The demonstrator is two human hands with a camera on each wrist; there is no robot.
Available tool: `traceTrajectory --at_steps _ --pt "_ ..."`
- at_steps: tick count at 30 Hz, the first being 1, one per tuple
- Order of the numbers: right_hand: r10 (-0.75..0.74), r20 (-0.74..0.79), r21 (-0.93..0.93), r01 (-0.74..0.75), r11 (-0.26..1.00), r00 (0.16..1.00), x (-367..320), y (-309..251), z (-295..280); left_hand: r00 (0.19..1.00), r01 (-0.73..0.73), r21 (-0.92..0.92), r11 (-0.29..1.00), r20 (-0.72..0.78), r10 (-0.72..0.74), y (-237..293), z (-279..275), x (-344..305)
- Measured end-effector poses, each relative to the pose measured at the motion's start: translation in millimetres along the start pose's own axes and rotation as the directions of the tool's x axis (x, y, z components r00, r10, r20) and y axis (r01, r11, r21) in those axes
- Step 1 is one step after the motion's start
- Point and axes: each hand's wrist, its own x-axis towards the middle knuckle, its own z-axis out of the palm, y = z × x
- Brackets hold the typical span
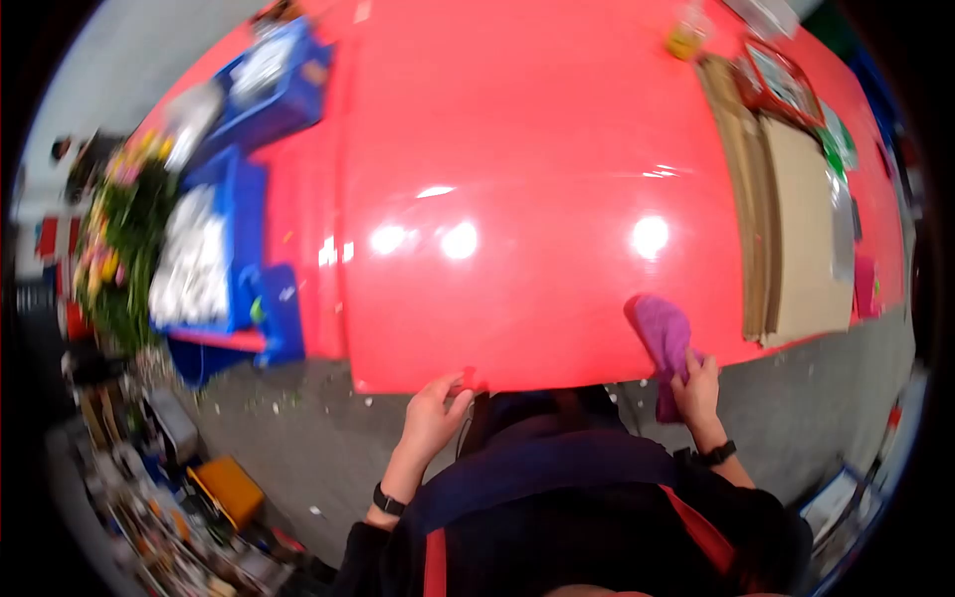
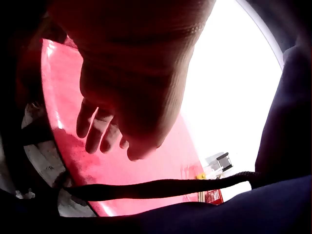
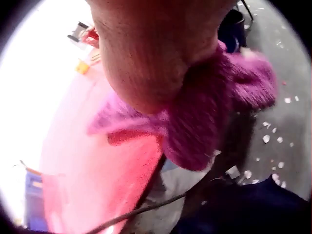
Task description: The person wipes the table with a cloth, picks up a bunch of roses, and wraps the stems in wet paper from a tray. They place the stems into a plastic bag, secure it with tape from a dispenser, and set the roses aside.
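A purple cloth [image 1: 665,333] lies partly on the red table [image 1: 517,298] near its front edge and hangs over that edge. The right hand [image 1: 699,393] grips it; in the right wrist view the cloth [image 3: 200,112] bunches beside and below the hand [image 3: 146,58]. At the table's front edge, left of the cloth, is the left hand [image 1: 430,423], holding nothing. Its fingers are loosely bent in the left wrist view, where the hand [image 2: 131,83] appears dark above the red surface.
Blue bins [image 1: 244,249] with white items stand at the left, beside flowers [image 1: 124,234]. Flat cardboard [image 1: 801,234] and a red basket [image 1: 781,85] are at the right. A yellow container [image 1: 684,42] stands at the back. Small white scraps lie on the grey floor [image 1: 318,448].
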Motion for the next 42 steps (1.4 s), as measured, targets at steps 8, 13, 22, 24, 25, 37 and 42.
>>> traceTrajectory --at_steps 8,13,22,24,25,37,42 --pt "-0.762 -0.092 0.197 0.762 0.617 0.641 -39 -268 -61 0.941 0.105 -0.326 0.939 -0.273 -0.200 -144 -68 -174" --pt "-0.986 -0.118 0.087 0.990 0.111 0.121 -132 -426 -49 0.916 -0.176 -0.329 0.928 -0.401 0.032 -156 -151 -220" --pt "-0.958 -0.271 -0.252 0.967 -0.026 -0.096 -108 -544 -46 0.979 -0.104 -0.556 0.824 -0.204 -0.014 -221 -208 -208" --pt "-0.973 -0.218 -0.251 0.968 -0.017 -0.073 -80 -567 -24 0.975 -0.057 -0.511 0.857 -0.214 -0.062 -235 -231 -198" --pt "-0.984 -0.163 -0.263 0.964 -0.030 -0.075 -63 -580 -10 0.972 -0.032 -0.488 0.872 -0.219 -0.088 -243 -244 -191" --pt "-0.806 -0.252 -0.102 0.814 0.572 0.535 -88 -675 146 0.928 -0.020 -0.369 0.929 -0.353 -0.120 -347 -474 -79" --pt "-0.638 0.155 0.248 0.596 0.764 0.754 -74 -727 23 0.879 -0.087 -0.329 0.940 -0.469 -0.083 -352 -557 -37"
